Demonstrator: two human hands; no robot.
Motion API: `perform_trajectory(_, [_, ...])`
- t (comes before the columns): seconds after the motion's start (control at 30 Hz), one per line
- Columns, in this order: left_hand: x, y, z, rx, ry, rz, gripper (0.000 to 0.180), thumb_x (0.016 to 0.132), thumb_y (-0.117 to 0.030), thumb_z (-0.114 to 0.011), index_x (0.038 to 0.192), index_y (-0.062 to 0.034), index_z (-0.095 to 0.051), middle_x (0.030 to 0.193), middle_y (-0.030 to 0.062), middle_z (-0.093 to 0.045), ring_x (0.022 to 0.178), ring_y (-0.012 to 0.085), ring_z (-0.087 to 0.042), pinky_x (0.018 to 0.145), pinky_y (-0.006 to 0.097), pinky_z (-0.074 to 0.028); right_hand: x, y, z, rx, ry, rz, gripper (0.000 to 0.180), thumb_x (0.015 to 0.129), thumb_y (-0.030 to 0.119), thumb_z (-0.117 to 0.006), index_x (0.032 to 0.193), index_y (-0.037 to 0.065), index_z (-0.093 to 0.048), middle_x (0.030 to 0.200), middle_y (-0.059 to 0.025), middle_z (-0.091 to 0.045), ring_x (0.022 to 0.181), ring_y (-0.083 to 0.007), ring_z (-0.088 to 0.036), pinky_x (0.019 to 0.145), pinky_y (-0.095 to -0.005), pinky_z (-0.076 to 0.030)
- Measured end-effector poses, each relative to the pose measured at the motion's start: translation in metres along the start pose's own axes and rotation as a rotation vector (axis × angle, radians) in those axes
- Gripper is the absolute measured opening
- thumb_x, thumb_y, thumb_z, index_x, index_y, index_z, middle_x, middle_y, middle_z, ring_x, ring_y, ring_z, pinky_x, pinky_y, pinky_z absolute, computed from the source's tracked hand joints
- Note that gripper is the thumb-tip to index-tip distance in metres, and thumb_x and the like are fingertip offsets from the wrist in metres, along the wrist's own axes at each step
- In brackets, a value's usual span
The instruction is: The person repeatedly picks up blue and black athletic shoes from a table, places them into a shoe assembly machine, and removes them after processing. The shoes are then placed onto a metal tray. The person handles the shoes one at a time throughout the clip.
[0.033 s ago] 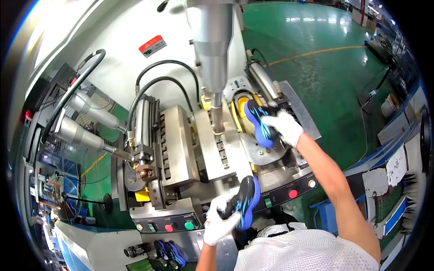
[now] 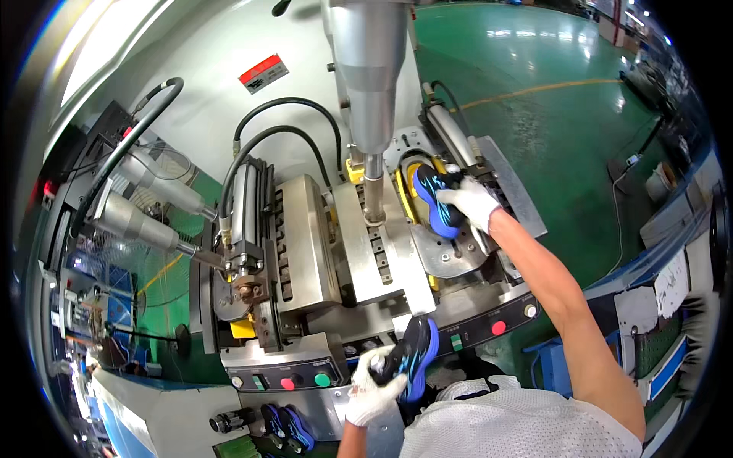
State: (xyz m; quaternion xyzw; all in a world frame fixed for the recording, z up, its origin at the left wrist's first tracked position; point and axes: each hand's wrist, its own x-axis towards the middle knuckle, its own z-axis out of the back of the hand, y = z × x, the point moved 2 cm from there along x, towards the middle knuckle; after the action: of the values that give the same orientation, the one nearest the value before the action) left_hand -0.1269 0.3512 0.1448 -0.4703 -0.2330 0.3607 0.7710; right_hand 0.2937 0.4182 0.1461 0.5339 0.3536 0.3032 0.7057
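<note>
Head view: left hand (image 2: 372,392) grips one blue-soled shoe (image 2: 416,355), right hand (image 2: 473,204) grasps another shoe (image 2: 435,198).

Floor (image 2: 534,145): green, glossy, spreading beyond and right of the right grip (image 2: 472,204). Pale light reflections (image 2: 519,34) far beyond that grip. Yellow line (image 2: 534,90) crosses the floor past it. Farther right: whitish bin (image 2: 659,183), thin cable (image 2: 617,221) on the floor. Far beyond, to the right: red post (image 2: 617,27). Right of and nearer than the right grip: blue furniture piece (image 2: 553,366), kind unclear. Well left of the left grip (image 2: 374,393): wire-guarded fan (image 2: 145,263), dark round base (image 2: 182,341), second yellow line (image 2: 160,280). Far beyond, leftward: strong white glare (image 2: 99,65).
</note>
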Motion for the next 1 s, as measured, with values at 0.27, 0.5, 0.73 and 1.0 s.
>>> perform_trajectory(0.27, [-0.265, 0.126, -0.001, 0.386, -0.587, 0.903, 0.063, 0.077, -0.023, -0.083, 0.128, -0.0012, -0.053, 0.104, 0.0126, -0.064, 0.098, 0.0298, -0.065, 0.092, 0.042, -0.052, 0.156, -0.143, -0.067, -1.043, -0.16, 0.104, 0.061, 0.089, 0.061, -0.058, 0.103, 0.004, -0.076, 0.115, -0.0223, -0.073, 0.109, -0.0392, -0.069, 0.095, -0.0485, -0.054])
perform_trajectory(0.5, [-0.304, 0.231, -0.061, 0.219, -0.807, 1.316, 0.061, 0.083, -0.035, -0.078, 0.131, -0.0062, -0.054, 0.127, 0.0215, -0.064, 0.117, 0.0405, -0.064, 0.096, 0.048, -0.052, 0.212, -0.153, 0.028, -0.521, 0.085, 0.111, 0.066, 0.086, 0.048, -0.079, 0.129, 0.0, -0.068, 0.123, -0.0083, -0.071, 0.107, -0.0209, -0.065, 0.095, -0.0374, -0.05])
perform_trajectory(0.73, [-0.336, 0.265, -0.118, 0.272, -1.138, 1.138, 0.068, 0.078, -0.03, -0.081, 0.137, -0.0111, -0.052, 0.135, 0.0171, -0.058, 0.12, 0.0392, -0.062, 0.099, 0.049, -0.052, -0.017, -0.081, -0.092, -0.749, -0.042, 0.685, 0.067, 0.097, 0.029, -0.073, 0.149, 0.0, -0.044, 0.139, -0.0157, -0.056, 0.12, -0.0247, -0.058, 0.1, -0.0371, -0.05])
perform_trajectory(1.0, [-0.353, 0.268, -0.093, -0.043, -1.105, 0.899, 0.07, 0.08, -0.015, -0.081, 0.143, -0.0085, -0.051, 0.146, 0.0197, -0.056, 0.134, 0.0375, -0.056, 0.114, 0.04, -0.044, -0.227, -0.224, -0.203, -1.728, 0.309, 0.952, 0.101, 0.08, 0.032, -0.083, 0.158, -0.002, -0.029, 0.165, -0.0304, -0.024, 0.151, -0.048, -0.027, 0.124, -0.0534, -0.025])
